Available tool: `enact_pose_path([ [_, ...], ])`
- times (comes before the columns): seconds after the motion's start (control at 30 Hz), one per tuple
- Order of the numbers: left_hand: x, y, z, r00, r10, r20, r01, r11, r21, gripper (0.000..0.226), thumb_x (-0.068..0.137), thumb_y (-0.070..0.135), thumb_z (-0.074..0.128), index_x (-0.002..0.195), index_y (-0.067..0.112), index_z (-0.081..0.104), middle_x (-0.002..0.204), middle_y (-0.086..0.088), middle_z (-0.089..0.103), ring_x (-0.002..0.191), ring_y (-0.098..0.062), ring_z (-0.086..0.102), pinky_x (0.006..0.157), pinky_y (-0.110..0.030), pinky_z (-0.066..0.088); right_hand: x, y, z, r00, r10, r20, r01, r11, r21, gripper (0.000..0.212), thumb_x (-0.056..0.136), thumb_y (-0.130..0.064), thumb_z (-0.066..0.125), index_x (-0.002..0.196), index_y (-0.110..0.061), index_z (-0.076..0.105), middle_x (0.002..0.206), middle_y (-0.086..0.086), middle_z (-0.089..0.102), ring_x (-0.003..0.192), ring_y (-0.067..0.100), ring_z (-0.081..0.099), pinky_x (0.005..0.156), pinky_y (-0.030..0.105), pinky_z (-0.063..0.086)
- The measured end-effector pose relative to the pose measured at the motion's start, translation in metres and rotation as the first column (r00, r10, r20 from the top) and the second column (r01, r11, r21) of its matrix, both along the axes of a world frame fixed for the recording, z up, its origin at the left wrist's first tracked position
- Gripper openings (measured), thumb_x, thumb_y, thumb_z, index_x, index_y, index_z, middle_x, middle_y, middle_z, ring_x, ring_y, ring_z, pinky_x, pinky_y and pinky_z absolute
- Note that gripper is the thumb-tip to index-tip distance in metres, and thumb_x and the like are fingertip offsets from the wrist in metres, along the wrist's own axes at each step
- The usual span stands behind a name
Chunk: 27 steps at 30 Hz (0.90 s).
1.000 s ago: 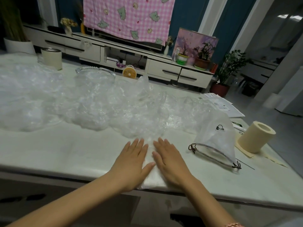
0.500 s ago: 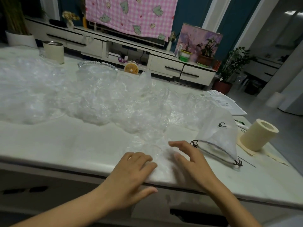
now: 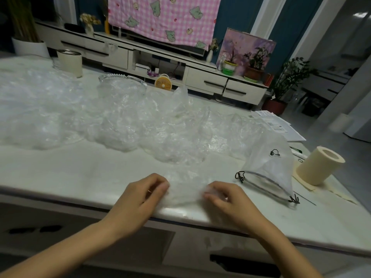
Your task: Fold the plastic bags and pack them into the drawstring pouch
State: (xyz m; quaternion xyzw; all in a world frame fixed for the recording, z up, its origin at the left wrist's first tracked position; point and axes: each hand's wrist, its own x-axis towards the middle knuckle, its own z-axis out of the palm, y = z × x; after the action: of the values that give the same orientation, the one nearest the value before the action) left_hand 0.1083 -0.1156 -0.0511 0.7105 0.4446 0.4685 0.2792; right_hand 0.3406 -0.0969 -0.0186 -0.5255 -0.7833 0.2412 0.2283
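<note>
A clear plastic bag [image 3: 185,187] lies flattened at the table's near edge. My left hand [image 3: 140,197] pinches its left side with curled fingers, and my right hand [image 3: 226,199] pinches its right side. To the right lies the translucent drawstring pouch [image 3: 269,167], its mouth with a dark cord facing me and a small black logo on its side. A long heap of crumpled clear plastic bags [image 3: 120,121] stretches across the table behind my hands.
The white marble table [image 3: 60,173] has its front edge just under my hands. A cream paper roll [image 3: 319,165] lies at the right, papers [image 3: 279,127] behind the pouch. A cream canister [image 3: 70,62] and a glass dish [image 3: 122,81] stand at the back.
Both hands went from pressing flat and side by side on the bag to spreading apart and curling; now each pinches one side of it. The view shifted slightly.
</note>
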Motion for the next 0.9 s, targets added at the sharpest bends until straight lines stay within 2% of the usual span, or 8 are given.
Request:
enact_pose_path([
  [0.1, 0.008, -0.002, -0.002, 0.964, 0.112, -0.24, -0.119, 0.993, -0.014, 0.038, 0.078, 0.076, 0.041, 0.098, 0.043, 0.043, 0.076, 0.017, 0.054, 0.073, -0.003, 0.055, 0.067, -0.019, 0.045, -0.004, 0.014, 0.001, 0.991, -0.097, -0.092, 0.092, 0.994, -0.064, 0.015, 0.087, -0.022, 0.065, 0.075, -0.013, 0.066, 0.068, -0.004, 0.06, 0.06, 0.0, 0.048, 0.06, 0.015, 0.037],
  [0.27, 0.019, 0.02, 0.0, 0.843, 0.38, -0.381, -0.403, 0.915, 0.022, 0.029, 0.098, 0.042, 0.037, 0.084, 0.022, 0.052, 0.066, 0.009, 0.052, 0.064, -0.01, 0.05, 0.054, -0.025, 0.03, -0.012, 0.031, -0.007, 0.97, -0.244, -0.013, 0.243, 0.97, -0.021, 0.037, 0.091, -0.036, 0.058, 0.065, -0.01, 0.053, 0.056, -0.005, 0.047, 0.051, 0.008, 0.038, 0.052, 0.024, 0.031],
  [0.4, 0.025, 0.035, 0.004, 0.609, 0.407, -0.681, -0.489, 0.869, 0.082, 0.033, 0.101, 0.043, 0.027, 0.111, 0.018, 0.046, 0.095, 0.004, 0.057, 0.082, -0.018, 0.059, 0.059, -0.025, 0.033, -0.024, 0.037, -0.013, 0.917, -0.357, 0.179, 0.34, 0.933, 0.117, 0.031, 0.095, -0.042, 0.047, 0.081, -0.015, 0.051, 0.064, -0.004, 0.053, 0.061, 0.014, 0.048, 0.053, 0.028, 0.033],
  [0.53, 0.026, 0.04, 0.006, 0.404, 0.409, -0.818, -0.498, 0.849, 0.179, 0.046, 0.1, 0.049, 0.02, 0.125, 0.015, 0.038, 0.115, -0.002, 0.045, 0.064, -0.012, 0.042, 0.047, -0.021, 0.023, -0.025, 0.04, -0.018, 0.83, -0.473, 0.296, 0.408, 0.876, 0.257, 0.029, 0.097, -0.044, 0.041, 0.089, -0.016, 0.044, 0.081, -0.001, 0.057, 0.073, 0.02, 0.051, 0.061, 0.032, 0.032],
  [0.6, 0.022, 0.043, 0.007, 0.383, 0.398, -0.833, -0.477, 0.858, 0.191, 0.048, 0.099, 0.051, 0.021, 0.117, 0.015, 0.047, 0.116, -0.003, 0.044, 0.088, -0.016, 0.045, 0.059, -0.022, 0.029, -0.018, 0.041, -0.02, 0.79, -0.525, 0.317, 0.431, 0.843, 0.322, 0.03, 0.098, -0.042, 0.038, 0.087, -0.015, 0.044, 0.089, 0.001, 0.055, 0.078, 0.02, 0.05, 0.064, 0.031, 0.031],
  [0.7, 0.018, 0.045, 0.005, 0.48, 0.374, -0.793, -0.436, 0.887, 0.154, 0.048, 0.098, 0.051, 0.027, 0.092, 0.015, 0.058, 0.105, 0.0, 0.047, 0.099, -0.018, 0.043, 0.072, -0.024, 0.029, -0.009, 0.038, -0.022, 0.72, -0.575, 0.389, 0.433, 0.81, 0.396, 0.029, 0.1, -0.036, 0.037, 0.09, -0.012, 0.049, 0.095, 0.004, 0.054, 0.087, 0.023, 0.051, 0.065, 0.031, 0.032],
  [0.8, 0.008, 0.041, 0.005, 0.81, 0.366, -0.458, -0.402, 0.915, 0.02, 0.041, 0.092, 0.044, 0.052, 0.062, 0.017, 0.042, 0.073, 0.005, 0.045, 0.07, -0.012, 0.043, 0.062, -0.026, 0.031, -0.002, 0.036, -0.022, 0.757, -0.538, 0.371, 0.375, 0.822, 0.428, 0.022, 0.097, -0.026, 0.045, 0.094, -0.008, 0.057, 0.095, 0.008, 0.058, 0.088, 0.027, 0.053, 0.07, 0.034, 0.037],
  [0.9, -0.003, 0.041, 0.018, 0.978, 0.21, -0.003, -0.207, 0.962, -0.178, 0.042, 0.083, 0.025, 0.069, 0.059, 0.015, 0.037, 0.054, 0.004, 0.041, 0.05, -0.007, 0.043, 0.061, -0.026, 0.041, -0.003, 0.031, -0.001, 0.911, -0.41, -0.039, 0.407, 0.884, 0.23, 0.006, 0.094, -0.018, 0.054, 0.098, -0.015, 0.058, 0.096, 0.0, 0.06, 0.089, 0.016, 0.056, 0.071, 0.019, 0.04],
])
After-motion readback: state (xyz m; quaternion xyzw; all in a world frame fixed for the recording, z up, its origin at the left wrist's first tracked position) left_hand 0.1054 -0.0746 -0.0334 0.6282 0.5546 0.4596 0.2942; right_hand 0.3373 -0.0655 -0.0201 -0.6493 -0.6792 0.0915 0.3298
